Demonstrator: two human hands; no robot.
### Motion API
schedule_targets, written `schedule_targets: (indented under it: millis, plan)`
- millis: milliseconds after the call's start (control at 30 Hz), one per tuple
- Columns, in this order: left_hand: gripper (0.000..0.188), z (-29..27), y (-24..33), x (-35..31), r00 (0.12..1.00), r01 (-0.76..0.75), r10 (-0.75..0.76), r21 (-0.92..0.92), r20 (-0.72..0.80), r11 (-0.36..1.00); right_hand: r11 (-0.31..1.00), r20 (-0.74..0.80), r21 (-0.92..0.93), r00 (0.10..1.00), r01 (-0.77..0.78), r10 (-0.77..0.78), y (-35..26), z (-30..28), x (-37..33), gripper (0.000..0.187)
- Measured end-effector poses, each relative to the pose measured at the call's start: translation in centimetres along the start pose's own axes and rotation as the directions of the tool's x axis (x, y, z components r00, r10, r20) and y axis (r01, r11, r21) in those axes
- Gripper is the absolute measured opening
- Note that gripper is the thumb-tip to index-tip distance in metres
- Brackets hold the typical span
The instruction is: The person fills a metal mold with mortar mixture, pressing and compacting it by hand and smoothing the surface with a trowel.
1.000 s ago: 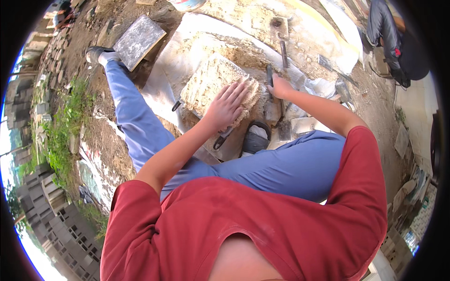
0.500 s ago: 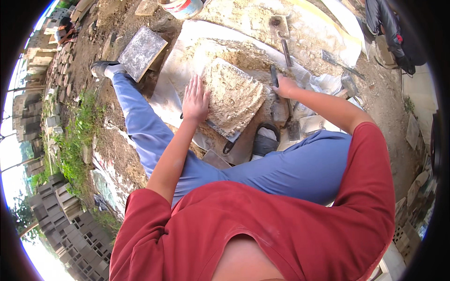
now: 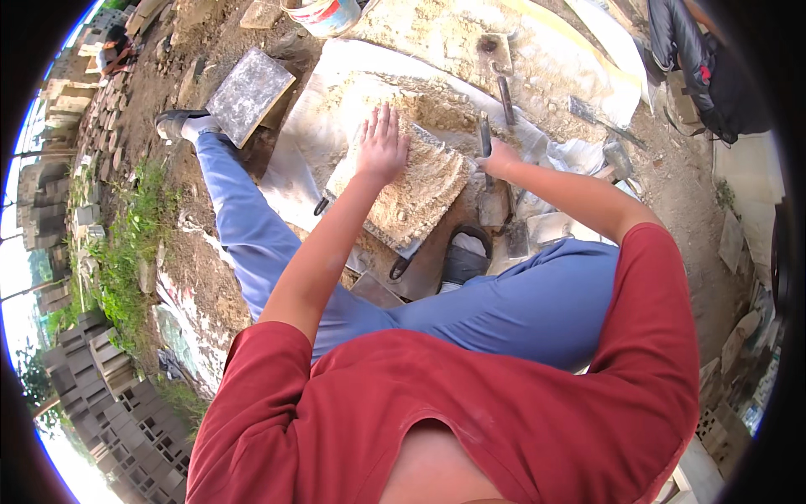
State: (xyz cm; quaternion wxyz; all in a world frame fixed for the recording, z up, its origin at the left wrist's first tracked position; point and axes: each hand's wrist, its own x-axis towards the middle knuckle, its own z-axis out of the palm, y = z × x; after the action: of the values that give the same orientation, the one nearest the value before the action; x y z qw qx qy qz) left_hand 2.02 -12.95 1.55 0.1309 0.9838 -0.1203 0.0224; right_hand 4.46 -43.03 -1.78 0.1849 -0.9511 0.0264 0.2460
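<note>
My left hand (image 3: 384,154) lies flat on a rough layer of pale, damp-looking sandy mix (image 3: 420,189), fingers stretched toward the far side. The mix covers a square mould (image 3: 409,247) with dark loop handles at its near and left edges. At the mould's right side, my right hand (image 3: 501,160) is closed around the dark handle (image 3: 484,133) of a tool. Its other end is partly hidden by the hand, so its kind is unclear. A grey flat piece (image 3: 494,206) lies just below this hand.
White sheeting (image 3: 294,160) with loose mix lies under the mould. A speckled square slab (image 3: 250,97) leans by my left foot; a bucket (image 3: 323,15) stands beyond. A hammer (image 3: 617,160) and a flat-bladed tool (image 3: 604,119) lie right. Another person (image 3: 115,55) crouches far left.
My left hand has slid from the left part of the mix toward its far middle. My right hand keeps the dark handle, shifted slightly left in view with the whole scene.
</note>
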Motion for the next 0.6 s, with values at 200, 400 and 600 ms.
schedule_targets:
  millis: [200, 400, 600]
  plan:
    - [0.07, -0.6, 3.3, -5.7, 0.999, -0.029, 0.028, -0.042, -0.025, 0.999, 0.97, -0.062, 0.237, 0.996, -0.049, 0.065, 3.2, 0.9, 0.2, 0.058]
    - [0.073, -2.7, 6.9, -10.8, 0.981, -0.189, 0.19, -0.047, 0.023, 0.981, 0.952, -0.108, 0.299, 0.993, 0.07, -0.039, 3.4, 1.2, 0.1, 0.062]
    - [0.07, -0.3, 5.1, -4.1, 0.956, -0.287, 0.283, 0.056, 0.072, 0.956, 0.321, 0.225, 0.925, 0.974, -0.204, -0.031, -0.3, -0.1, -2.9, 0.025]
